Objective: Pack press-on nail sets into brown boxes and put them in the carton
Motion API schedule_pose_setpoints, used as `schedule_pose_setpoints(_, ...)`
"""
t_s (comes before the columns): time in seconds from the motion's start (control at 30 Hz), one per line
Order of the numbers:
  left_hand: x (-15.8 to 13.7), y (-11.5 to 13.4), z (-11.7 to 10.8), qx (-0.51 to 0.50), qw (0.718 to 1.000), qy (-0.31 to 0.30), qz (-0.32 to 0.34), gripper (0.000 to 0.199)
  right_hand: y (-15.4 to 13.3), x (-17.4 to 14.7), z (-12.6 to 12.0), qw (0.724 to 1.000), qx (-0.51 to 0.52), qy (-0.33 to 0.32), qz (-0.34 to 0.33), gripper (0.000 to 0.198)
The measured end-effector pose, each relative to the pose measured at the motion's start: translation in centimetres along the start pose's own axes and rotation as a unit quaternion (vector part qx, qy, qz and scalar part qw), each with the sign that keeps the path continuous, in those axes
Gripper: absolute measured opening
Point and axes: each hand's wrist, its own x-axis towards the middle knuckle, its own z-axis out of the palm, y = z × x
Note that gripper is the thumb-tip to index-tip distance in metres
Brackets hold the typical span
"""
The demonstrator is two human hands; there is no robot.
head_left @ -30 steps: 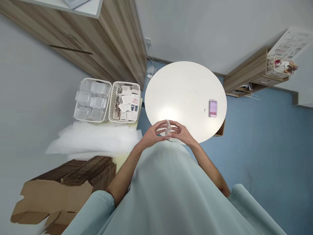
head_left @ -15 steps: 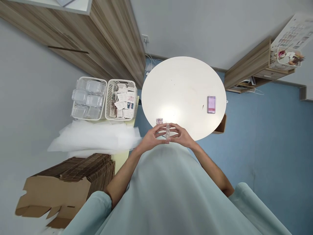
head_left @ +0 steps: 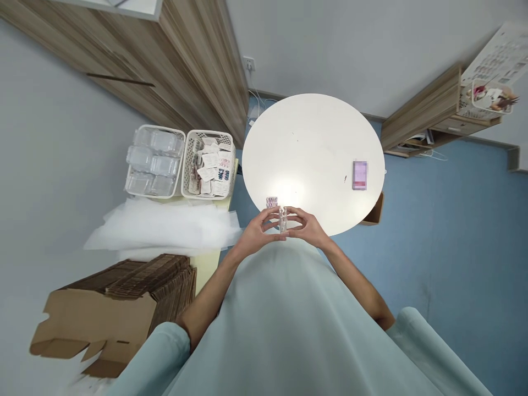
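Note:
Between my hands, just over the near edge of the table, is a small clear plastic piece (head_left: 282, 220) with rounded bumps, standing on edge; its exact kind is too small to tell. My left hand (head_left: 253, 236) grips its left side with fingertips and thumb. My right hand (head_left: 312, 231) pinches the same piece from the right. Just beyond my left fingers, a small card (head_left: 271, 201) with rows of pinkish-purple pieces lies on the white oval table (head_left: 313, 132).
A phone-like pink and purple rectangle (head_left: 359, 176) lies at the table's right. To the left stand a basket of clear plastic boxes (head_left: 155, 162), a basket of small packets (head_left: 209, 168), white sheets (head_left: 160, 225) and stacked flat cardboard boxes (head_left: 94, 319). A brown box (head_left: 374, 212) sits under the table.
The view has shifted slightly, so the surroundings appear a little further right. Both hands keep hold of the clear plastic piece, which is turned slightly and shows a wider side.

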Motion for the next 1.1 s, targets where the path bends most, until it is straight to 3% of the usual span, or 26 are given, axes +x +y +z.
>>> schedule_pose_setpoints(0.23, 0.1, -0.1, -0.8, 0.032, 0.999, 0.02, 0.02, 0.087, -0.1, 0.4, 0.8, 0.998, -0.048, 0.037, -0.009, 0.083)
schedule_pose_setpoints(0.37, 0.4, 0.7, -1.4, 0.032, 0.999, -0.01, 0.037, 0.086, -0.1, 0.5, 1.4, 0.986, -0.13, 0.09, -0.055, 0.083)
schedule_pose_setpoints(0.43, 0.6, 1.0, -1.5, 0.007, 0.999, -0.019, 0.037, 0.081, -0.3, 0.5, 1.7, 0.97, -0.19, 0.115, -0.096, 0.081)
schedule_pose_setpoints(0.6, 1.3, 1.1, -1.4, -0.089, 0.994, 0.063, -0.029, 0.078, -0.9, 0.6, 1.8, 0.921, -0.329, 0.142, -0.154, 0.081)
schedule_pose_setpoints(0.77, 1.6, 0.8, -1.2, -0.22, 0.971, 0.015, -0.093, 0.06, -1.2, 0.8, 1.7, 0.881, -0.409, 0.161, -0.176, 0.073)
schedule_pose_setpoints(0.97, 1.5, 0.8, -1.2, -0.27, 0.96, 0.04, -0.066, 0.05, -1.8, 0.8, 2.1, 0.891, -0.39, 0.139, -0.186, 0.078)
schedule_pose_setpoints(1.1, 1.6, 1.0, -2.1, -0.282, 0.957, 0.051, -0.051, 0.05, -2.4, 0.3, 1.9, 0.89, -0.377, 0.16, -0.2, 0.053)
